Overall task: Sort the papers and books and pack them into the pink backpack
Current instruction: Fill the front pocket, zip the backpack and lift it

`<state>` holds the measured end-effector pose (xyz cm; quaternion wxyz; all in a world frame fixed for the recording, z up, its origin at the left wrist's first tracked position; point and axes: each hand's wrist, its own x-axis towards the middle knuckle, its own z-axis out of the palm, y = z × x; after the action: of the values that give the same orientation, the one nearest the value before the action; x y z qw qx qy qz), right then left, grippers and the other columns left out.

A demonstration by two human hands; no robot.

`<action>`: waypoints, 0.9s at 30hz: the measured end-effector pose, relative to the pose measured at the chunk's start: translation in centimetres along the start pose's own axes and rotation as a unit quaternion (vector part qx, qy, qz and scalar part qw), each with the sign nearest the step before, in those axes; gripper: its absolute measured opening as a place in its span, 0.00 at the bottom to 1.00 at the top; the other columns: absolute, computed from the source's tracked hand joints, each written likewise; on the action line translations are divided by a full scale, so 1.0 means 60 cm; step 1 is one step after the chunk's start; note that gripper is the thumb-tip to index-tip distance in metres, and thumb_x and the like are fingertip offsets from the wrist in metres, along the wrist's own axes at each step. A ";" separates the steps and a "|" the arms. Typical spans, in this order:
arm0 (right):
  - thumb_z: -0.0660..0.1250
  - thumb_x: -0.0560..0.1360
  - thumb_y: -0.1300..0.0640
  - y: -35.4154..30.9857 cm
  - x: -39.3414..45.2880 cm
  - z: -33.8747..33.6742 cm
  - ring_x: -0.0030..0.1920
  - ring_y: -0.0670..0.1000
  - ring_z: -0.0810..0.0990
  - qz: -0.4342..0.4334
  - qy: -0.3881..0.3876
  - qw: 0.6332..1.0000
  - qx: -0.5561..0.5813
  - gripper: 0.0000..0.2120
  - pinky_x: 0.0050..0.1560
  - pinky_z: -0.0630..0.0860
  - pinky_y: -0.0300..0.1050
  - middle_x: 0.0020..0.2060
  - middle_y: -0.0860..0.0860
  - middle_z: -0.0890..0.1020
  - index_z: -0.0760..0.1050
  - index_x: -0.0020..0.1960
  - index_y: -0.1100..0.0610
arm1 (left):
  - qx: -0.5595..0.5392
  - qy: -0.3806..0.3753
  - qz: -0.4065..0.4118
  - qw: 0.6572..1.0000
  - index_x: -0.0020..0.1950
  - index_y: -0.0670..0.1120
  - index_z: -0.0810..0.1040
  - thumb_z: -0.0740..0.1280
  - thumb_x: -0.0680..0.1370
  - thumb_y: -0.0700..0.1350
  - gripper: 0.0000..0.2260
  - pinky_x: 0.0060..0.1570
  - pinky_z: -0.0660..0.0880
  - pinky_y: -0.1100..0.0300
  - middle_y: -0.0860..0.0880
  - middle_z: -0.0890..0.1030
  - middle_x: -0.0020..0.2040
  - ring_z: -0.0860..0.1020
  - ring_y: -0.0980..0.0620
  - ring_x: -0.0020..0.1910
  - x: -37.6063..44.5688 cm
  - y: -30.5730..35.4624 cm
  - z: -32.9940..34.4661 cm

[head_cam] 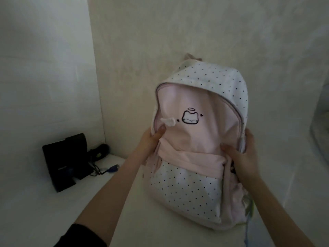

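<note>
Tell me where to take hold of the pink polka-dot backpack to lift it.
Take the pink polka-dot backpack by its top loop handle, coming from above: it stands upright against the wall, so the loop is exposed. The hands now hold its sides.

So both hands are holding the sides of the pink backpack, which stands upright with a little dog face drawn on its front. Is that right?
Nearly. The head view shows a cat face with a halo on the front, not a dog. The rest holds: the left hand and right hand hold the sides of the pink backpack, which stands upright.
</note>
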<state>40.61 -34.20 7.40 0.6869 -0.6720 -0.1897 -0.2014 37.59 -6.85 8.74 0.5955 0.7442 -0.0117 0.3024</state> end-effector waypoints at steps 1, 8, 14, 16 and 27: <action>0.73 0.63 0.48 0.008 0.002 0.001 0.57 0.43 0.77 -0.006 -0.006 1.000 0.002 0.39 0.53 0.77 0.44 0.58 0.40 0.77 0.61 0.70 0.41 | -0.001 0.007 -0.016 1.000 0.50 0.52 0.81 0.67 0.71 0.63 0.17 0.46 0.79 0.55 0.49 0.85 0.48 0.83 0.49 0.49 0.004 -0.017 0.000; 0.73 0.69 0.51 0.024 0.006 0.005 0.47 0.27 0.75 0.019 -0.024 0.999 0.022 0.46 0.42 0.73 0.27 0.63 0.31 0.67 0.45 0.71 0.29 | 0.029 0.030 -0.017 0.999 0.41 0.48 0.80 0.61 0.77 0.58 0.17 0.34 0.76 0.67 0.54 0.83 0.35 0.80 0.61 0.34 0.009 -0.038 -0.011; 0.73 0.69 0.50 0.011 -0.021 0.028 0.48 0.38 0.78 0.024 0.022 0.999 0.020 0.41 0.47 0.78 0.45 0.64 0.41 0.68 0.52 0.72 0.34 | 0.159 0.029 -0.035 0.986 0.48 0.47 0.79 0.61 0.80 0.54 0.13 0.36 0.73 0.68 0.52 0.82 0.43 0.78 0.60 0.39 -0.008 -0.030 -0.045; 0.71 0.70 0.48 0.005 -0.027 0.031 0.60 0.50 0.75 0.029 0.063 0.996 -0.056 0.37 0.55 0.75 0.51 0.64 0.48 0.70 0.54 0.73 0.41 | 0.174 0.056 -0.051 0.982 0.54 0.41 0.75 0.61 0.80 0.51 0.14 0.47 0.74 0.56 0.46 0.80 0.49 0.78 0.49 0.47 -0.022 -0.025 -0.045; 0.51 0.77 0.49 0.021 -0.146 0.077 0.75 0.51 0.59 -0.355 -0.082 0.791 -0.492 0.25 0.72 0.51 0.64 0.74 0.49 0.63 0.60 0.74 0.50 | 0.556 0.076 0.257 0.787 0.75 0.41 0.62 0.52 0.79 0.50 0.25 0.73 0.51 0.46 0.44 0.59 0.76 0.54 0.46 0.76 -0.199 -0.020 0.105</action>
<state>33.88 -29.39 1.80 0.1258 -0.8186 -0.3458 -0.4411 31.02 -16.24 1.47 -0.0222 0.8903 0.0129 0.4546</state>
